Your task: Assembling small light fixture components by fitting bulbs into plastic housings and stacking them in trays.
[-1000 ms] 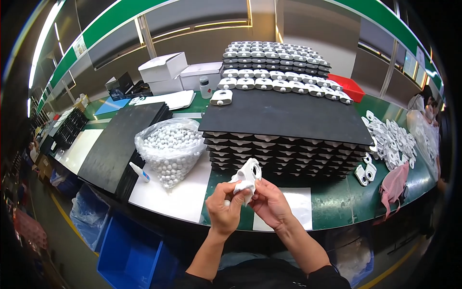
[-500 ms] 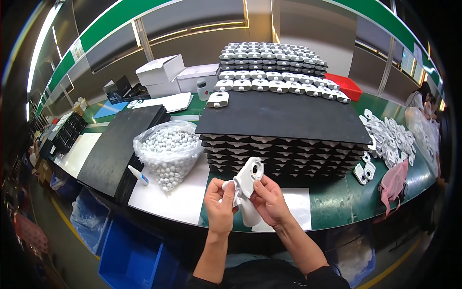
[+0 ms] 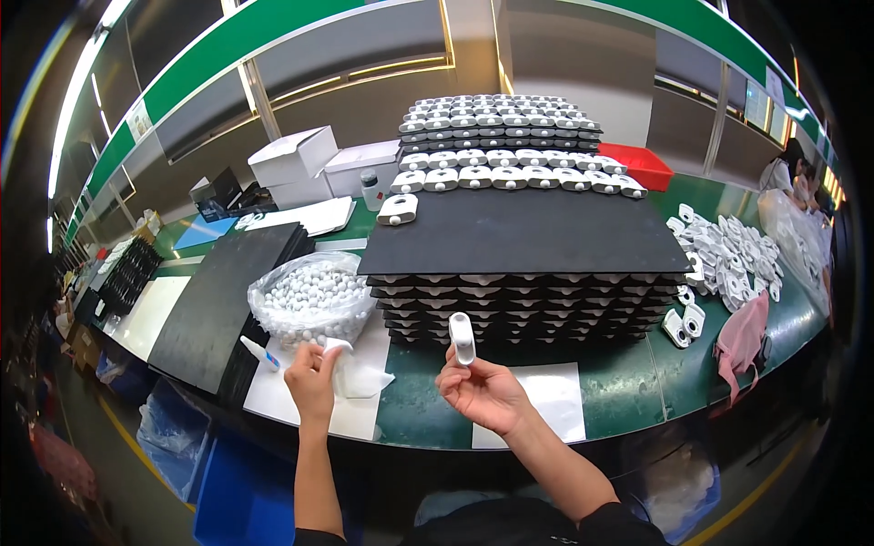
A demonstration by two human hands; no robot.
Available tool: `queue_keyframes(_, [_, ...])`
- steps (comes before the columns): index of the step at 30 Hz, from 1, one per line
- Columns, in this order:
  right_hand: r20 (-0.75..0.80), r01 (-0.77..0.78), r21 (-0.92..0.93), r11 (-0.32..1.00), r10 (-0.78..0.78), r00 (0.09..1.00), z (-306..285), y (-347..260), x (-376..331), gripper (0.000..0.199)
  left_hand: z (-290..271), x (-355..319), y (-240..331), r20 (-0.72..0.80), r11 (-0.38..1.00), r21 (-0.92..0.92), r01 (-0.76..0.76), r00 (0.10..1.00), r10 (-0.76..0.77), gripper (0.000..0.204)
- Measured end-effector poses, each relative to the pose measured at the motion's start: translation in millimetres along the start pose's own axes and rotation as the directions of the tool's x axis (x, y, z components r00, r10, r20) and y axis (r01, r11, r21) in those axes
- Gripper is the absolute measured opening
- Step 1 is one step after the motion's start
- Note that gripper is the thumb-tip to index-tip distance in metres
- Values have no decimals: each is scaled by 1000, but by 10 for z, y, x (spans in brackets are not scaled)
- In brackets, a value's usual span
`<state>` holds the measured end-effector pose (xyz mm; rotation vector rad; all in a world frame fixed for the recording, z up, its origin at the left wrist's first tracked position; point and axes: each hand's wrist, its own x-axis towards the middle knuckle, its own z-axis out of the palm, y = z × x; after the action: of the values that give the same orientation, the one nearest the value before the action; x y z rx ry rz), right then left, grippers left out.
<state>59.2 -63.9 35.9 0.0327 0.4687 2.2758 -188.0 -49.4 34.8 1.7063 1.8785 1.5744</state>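
Observation:
In my right hand a white plastic housing stands edge-on, pinched at its lower end in front of the stack of black sheets. My left hand grips a white cloth, which droops over the white paper on the bench. Just beyond that hand sits a clear plastic bag full of small white balls. A white tube with a pointed tip lies left of the hand. Similar housings line the far part of the stack, several with a ball showing.
A heap of loose housings covers the bench's right side, beside a pink cloth. A red bin is behind the stack. White boxes and black boards occupy the left. A blue crate sits below the bench edge.
My hands have come apart. The left has drawn the cloth away leftward toward the bag; the right keeps the housing, now turned edge-on. The view has shifted slightly.

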Motion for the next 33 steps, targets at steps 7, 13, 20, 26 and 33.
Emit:
queue_keyframes(7, [211,194,-612,767,-78,974,406,-43,-199,20,43,-239,-407,214,877,430,-213,968,130,34])
queue_keyframes(13, [749,539,-641,-546,-293,594,1369,-207,50,23,10,-285,-410,10,932,360,-44,999,44,15])
queue_keyframes(20, [632,-74,-567,-820,-491,600,1753,-1047,943,20,-60,-355,-466,-42,950,312,-17,999,31,28])
queue_keyframes(26, [409,-272,-660,-700,-638,652,1873,-993,1335,19,-163,-411,-602,104,899,437,-3,993,-47,30])
queue_keyframes(33, [260,-85,-888,-451,-647,717,1952,-1088,1256,10,-208,-441,-527,142,912,351,-211,975,171,20])
